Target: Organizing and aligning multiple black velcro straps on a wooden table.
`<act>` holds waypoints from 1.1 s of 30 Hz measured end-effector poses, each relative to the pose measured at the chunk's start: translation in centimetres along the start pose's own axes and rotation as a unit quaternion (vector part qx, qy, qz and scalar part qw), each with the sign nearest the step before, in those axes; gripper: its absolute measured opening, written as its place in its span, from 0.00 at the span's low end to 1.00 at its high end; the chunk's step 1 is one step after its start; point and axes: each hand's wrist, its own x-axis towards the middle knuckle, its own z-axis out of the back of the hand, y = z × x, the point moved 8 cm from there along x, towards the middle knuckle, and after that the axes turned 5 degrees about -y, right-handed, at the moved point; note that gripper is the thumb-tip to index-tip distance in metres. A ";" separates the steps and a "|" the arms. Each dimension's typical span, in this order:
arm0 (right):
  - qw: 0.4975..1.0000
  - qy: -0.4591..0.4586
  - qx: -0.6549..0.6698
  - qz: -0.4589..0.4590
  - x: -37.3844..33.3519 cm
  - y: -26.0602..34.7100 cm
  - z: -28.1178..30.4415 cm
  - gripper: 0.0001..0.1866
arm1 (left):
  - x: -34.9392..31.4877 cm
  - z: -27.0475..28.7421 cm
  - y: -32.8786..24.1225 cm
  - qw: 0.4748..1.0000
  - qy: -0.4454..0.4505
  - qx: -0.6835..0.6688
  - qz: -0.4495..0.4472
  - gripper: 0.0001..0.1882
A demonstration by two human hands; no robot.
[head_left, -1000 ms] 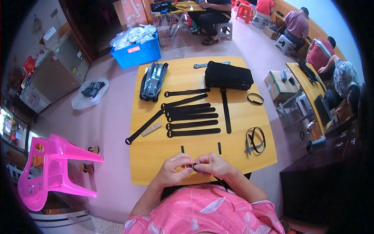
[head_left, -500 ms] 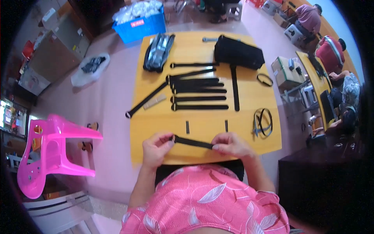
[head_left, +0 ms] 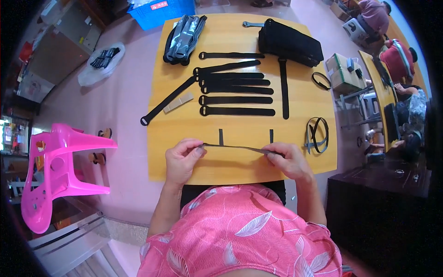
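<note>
Pinching one dark strap point(head_left: 235, 146) between thumb and fingers at each end, our left hand point(head_left: 181, 159) and right hand point(head_left: 290, 160) are holding it stretched across the near part of the table point(head_left: 217, 171), its narrow edge mostly facing us. Just beyond it, two short dark strips point(head_left: 221, 137) are lying apart on the wood. Near the right edge, a coiled band point(head_left: 326, 136) is resting. Farther on, black looped straps point(head_left: 238, 111) are lying in a loose row, a flat pale piece point(head_left: 178, 102) just left of them.

On the floor at left, a translucent plastic bag point(head_left: 88, 77) is holding a black bundle point(head_left: 105, 57). Off to the right, a cardboard box point(head_left: 338, 81) is carrying small items on top; we cannot tell what is inside. At the table's far left, a shiny clear packet point(head_left: 185, 41) is enclosing dark contents; at far right, a black bulky bundle point(head_left: 290, 42) is sitting. Beyond the table, a blue crate point(head_left: 166, 17) is holding pale wrapped things, partly out of view.
</note>
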 end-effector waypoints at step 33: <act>0.947 -0.310 -0.080 0.042 4.7 -1.0 7.5 0.06 | 5.3 -3.7 -0.4 0.887 -0.100 0.427 -0.146 0.05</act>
